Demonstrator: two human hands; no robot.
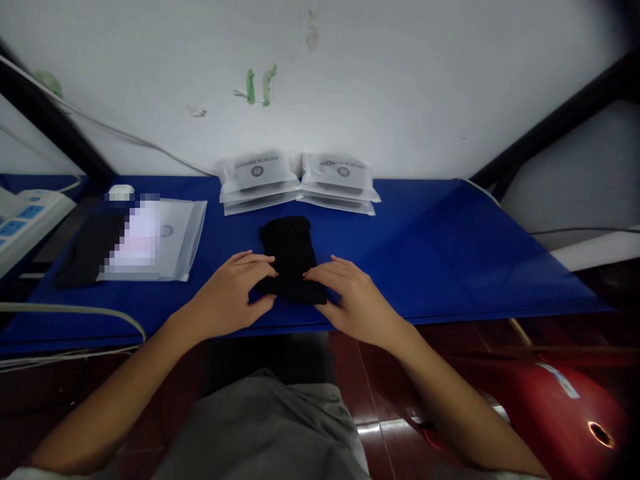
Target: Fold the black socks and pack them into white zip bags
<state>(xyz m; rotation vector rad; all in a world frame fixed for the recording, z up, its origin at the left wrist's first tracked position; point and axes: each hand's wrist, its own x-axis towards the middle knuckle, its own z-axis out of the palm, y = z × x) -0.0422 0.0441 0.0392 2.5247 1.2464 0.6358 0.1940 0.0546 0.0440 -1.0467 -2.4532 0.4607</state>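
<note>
A folded black cloth item (290, 250) lies on the blue table top (425, 253) in front of me; its exact kind does not show. My left hand (237, 290) pinches its near left corner, with the thumb low at the front edge and the fingers on top. On the opposite side, my right hand (350, 293) grips the near right corner in the same way. The near end of the cloth forms a wider flap between both hands.
Two stacks of frosted bags, a left stack (257, 180) and a right stack (340, 180), stand by the wall. Leftward lie a flat frosted bag (183, 233), a blurred patch, dark cloth (83, 253), a white case (121, 193) and a power strip (30, 217). A red stool (560, 413) stands lower right.
</note>
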